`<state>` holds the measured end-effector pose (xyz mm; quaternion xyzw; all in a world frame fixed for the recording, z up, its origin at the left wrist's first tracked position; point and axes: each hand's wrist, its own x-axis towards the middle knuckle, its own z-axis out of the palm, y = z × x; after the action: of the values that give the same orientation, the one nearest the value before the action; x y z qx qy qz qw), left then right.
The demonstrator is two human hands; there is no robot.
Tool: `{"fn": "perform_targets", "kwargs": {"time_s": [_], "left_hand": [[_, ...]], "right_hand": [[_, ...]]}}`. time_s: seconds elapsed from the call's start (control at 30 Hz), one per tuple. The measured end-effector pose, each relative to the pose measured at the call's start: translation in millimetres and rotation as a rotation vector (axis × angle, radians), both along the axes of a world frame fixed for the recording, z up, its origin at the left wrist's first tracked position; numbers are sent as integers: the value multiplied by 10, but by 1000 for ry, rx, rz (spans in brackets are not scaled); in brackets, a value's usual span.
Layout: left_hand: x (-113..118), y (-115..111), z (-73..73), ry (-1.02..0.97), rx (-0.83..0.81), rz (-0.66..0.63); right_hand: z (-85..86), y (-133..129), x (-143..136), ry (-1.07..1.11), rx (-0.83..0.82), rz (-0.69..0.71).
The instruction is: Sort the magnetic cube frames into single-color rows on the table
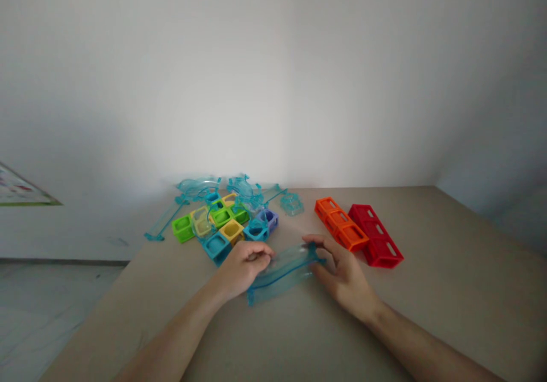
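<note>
A clear blue plastic marble-run track piece [282, 273] with a slight curve lies in front of me, low over the table. My right hand [339, 271] grips its right end, thumb on the near side and fingers on the far side. At the other end, my left hand [248, 265] has its fingers curled in and closed at the piece's left part; the exact fingertip contact is partly hidden. Just beyond my left hand sits a blue cube block [216, 247]. An orange row of joined blocks [342, 223] lies beyond my right hand.
A red row of joined blocks [376, 236] lies beside the orange one. At the back left, green blocks [183, 228], yellow blocks [232, 230] and a purple block [269, 219] are heaped with clear blue pieces [248, 188]. A wall [273, 85] stands behind the table [448, 268].
</note>
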<state>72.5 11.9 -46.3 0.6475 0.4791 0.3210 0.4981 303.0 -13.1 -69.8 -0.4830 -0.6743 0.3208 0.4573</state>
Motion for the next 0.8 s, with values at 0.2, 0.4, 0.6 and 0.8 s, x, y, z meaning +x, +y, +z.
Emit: {"fn": "perform_targets", "kwargs": {"time_s": [0.2,0.4,0.6,0.8], "left_hand": [[7,7,27,-118,-126,54],[-21,-41,71,-78,-82,-61],[-17,-64,15,70,35,-174],[-2,-103,109,58,113,-166]], "right_hand": [[62,-9,-24,28,-124,-16],[64,37,-20,-141,-114,-87],[54,46,-25,-238,-63,-125],[42,32,-16,-80,-52,-59]]}}
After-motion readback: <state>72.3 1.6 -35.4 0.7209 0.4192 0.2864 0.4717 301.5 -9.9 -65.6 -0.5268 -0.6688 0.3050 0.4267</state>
